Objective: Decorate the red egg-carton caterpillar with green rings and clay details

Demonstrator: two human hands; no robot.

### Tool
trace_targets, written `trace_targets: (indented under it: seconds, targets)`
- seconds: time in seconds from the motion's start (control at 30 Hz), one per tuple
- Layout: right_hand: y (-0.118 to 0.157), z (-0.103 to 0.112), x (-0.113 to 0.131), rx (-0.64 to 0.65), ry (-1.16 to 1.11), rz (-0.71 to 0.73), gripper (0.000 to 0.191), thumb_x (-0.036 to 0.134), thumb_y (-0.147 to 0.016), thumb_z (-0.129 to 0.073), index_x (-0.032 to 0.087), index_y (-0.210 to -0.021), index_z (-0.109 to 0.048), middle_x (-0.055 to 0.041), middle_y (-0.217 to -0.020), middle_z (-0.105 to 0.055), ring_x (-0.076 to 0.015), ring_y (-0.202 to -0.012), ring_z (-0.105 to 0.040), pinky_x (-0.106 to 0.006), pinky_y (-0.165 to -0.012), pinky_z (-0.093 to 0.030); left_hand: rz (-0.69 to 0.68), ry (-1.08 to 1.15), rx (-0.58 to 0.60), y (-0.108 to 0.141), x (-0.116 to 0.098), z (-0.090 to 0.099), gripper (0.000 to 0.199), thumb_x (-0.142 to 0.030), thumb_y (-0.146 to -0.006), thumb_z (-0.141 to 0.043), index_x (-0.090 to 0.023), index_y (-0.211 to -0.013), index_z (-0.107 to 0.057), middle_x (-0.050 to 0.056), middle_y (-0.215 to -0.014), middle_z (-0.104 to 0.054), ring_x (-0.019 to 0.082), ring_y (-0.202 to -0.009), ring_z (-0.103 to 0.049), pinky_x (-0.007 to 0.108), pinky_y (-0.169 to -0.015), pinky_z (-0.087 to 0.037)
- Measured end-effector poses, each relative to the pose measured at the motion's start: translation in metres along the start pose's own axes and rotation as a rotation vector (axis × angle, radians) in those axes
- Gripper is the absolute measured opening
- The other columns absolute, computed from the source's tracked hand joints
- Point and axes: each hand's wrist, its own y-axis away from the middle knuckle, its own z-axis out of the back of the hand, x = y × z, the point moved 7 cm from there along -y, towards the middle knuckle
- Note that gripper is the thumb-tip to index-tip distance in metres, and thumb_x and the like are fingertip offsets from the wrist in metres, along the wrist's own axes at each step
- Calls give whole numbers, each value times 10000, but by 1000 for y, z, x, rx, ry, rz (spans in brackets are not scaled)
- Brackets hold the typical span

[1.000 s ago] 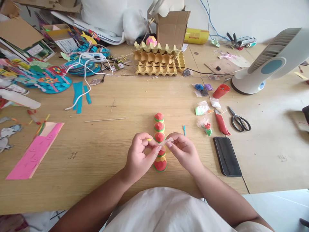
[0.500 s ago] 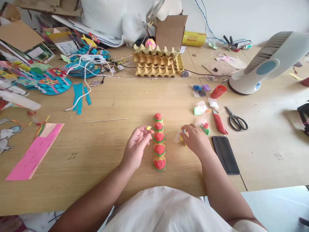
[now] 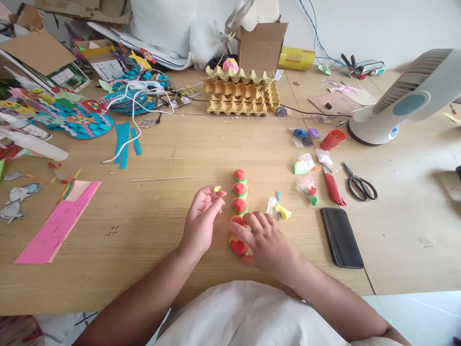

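My left hand [image 3: 202,216] is raised just left of a row of egg-carton cups [image 3: 239,206]. A small lump of yellow clay [image 3: 216,189] sits at its fingertips, with the fingers curled. The cups carry red clay caps with green rims, and the row runs away from me. Over the near end of the row lies my right hand [image 3: 270,245], its fingers spread, partly hiding the two nearest cups. Whether it touches them I cannot tell. To its upper right, a bag of yellow clay [image 3: 283,211] lies with a thin blue stick [image 3: 278,198].
Right of the hands lie a black phone [image 3: 342,238], scissors [image 3: 361,185], a red-handled cutter [image 3: 334,189] and small clay bags [image 3: 304,164]. A fan [image 3: 399,103] stands at the back right. Egg cartons [image 3: 236,105] are at the back. Pink paper [image 3: 57,226] lies left.
My right hand has moved left and nearer to me, from the yellow clay bag to the row. The blue stick has left its fingers. My left hand still has the yellow clay.
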Motion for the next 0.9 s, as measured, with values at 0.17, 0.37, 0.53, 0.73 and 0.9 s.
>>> trace_targets:
  seconds: [0.17,0.37,0.53,0.73,0.9]
  targets:
    - [-6,6,-21,-71,16,-105,737,436,-757,-917,250,-1397,-602,-126,-1176,-638,-316,-1013,-575,-457,-863,-480,20,-22,23,1,3,-2,241,-290,-926,-717,-241,-1151,-645,34,-1127,-686,137,-928,-598,255,-789,-465]
    - [-15,3,-40,-101,-3,-218,653,411,-825,-869,224,-1398,-617,-126,-1119,-625,-323,-1011,-572,-478,-909,-505,44,-54,65,3,4,-6,228,-317,-920,-728,-233,-1124,-673,44,-1112,-690,155,-940,-595,257,-768,-451]
    - [-16,3,-55,-219,-136,-267,556,409,-896,-800,237,-1396,-629,-122,-1102,-619,-313,-1005,-594,-498,-918,-531,71,56,144,6,0,-15,326,-484,-966,-654,-196,-1083,-752,57,-930,-684,139,-729,-496,268,-646,-385]
    - [-8,26,-63,-573,-525,-252,283,349,-959,-743,270,-1230,-723,-57,-977,-608,-225,-921,-645,-371,-800,-569,364,213,349,17,5,-33,651,-712,-946,-522,-133,-1007,-813,39,-653,-566,118,-567,-356,280,-564,-276]
    - [-5,38,-53,-681,-534,-138,251,282,-944,-772,263,-1192,-739,-39,-934,-628,-197,-866,-654,-347,-768,-556,375,157,426,22,7,-38,744,-763,-956,-448,-133,-1075,-826,54,-661,-567,137,-597,-369,296,-578,-272]
